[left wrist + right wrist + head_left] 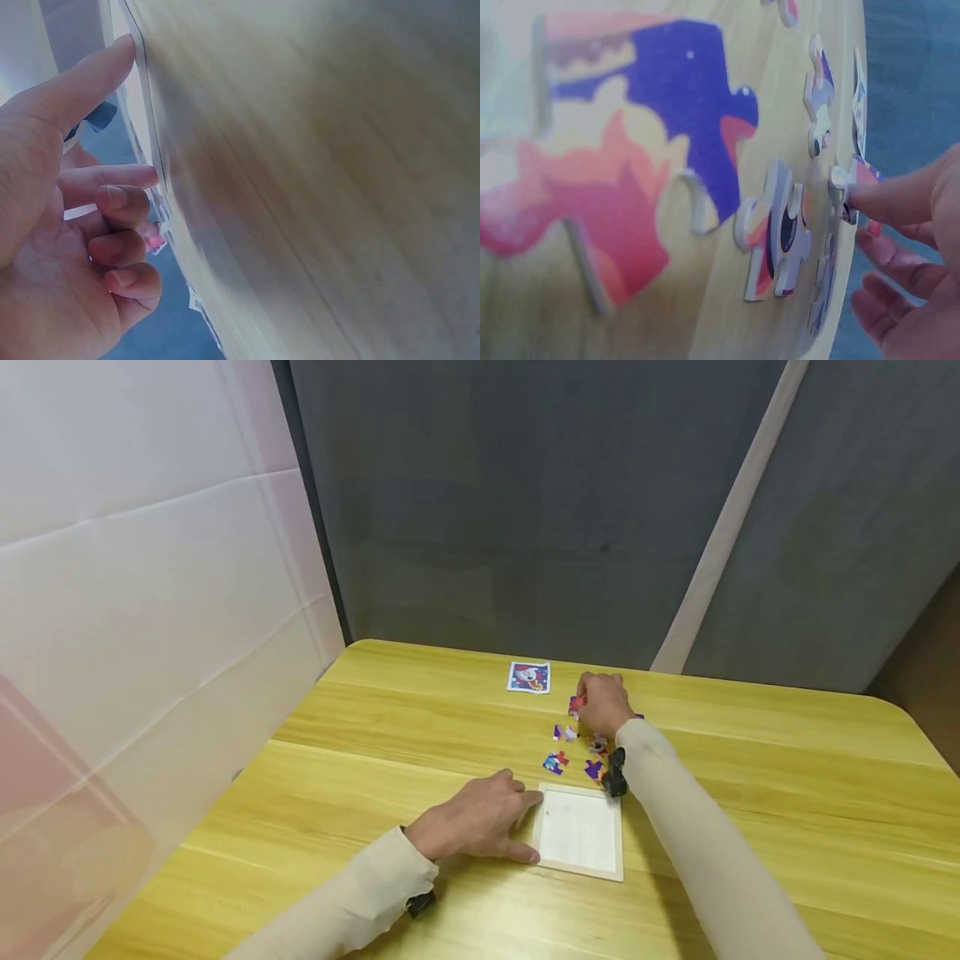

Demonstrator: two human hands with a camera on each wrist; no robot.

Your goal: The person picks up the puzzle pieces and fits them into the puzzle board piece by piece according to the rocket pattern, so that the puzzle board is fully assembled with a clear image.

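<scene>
The right hand [602,703] reaches to the far part of the bench [750,793], over a loose scatter of jigsaw pieces. Its fingers [889,199] are curled, and one fingertip presses on a red jigsaw piece [575,704] that lies flat on the bench just left of the hand. In the right wrist view this piece is largely covered by the fingertip; its outline is irregular, so no long axis or heading can be told.

The other loose jigsaw pieces [556,762] lie flat between the right hand and the puzzle tray [578,832], printed side up in purple, red and white.

The puzzle tray is a near-square, light-framed board with a white recess, lying flat near the front edge, edges roughly parallel to the bench edges. The left hand [474,821] rests on the bench at the tray's left side, fingers [112,178] loosely spread, thumb and fingertips touching the tray's left rim.

A reference picture card [528,677] lies flat beyond the pieces, well apart from the tray. Its print is a coloured figure; no writing is legible.
</scene>
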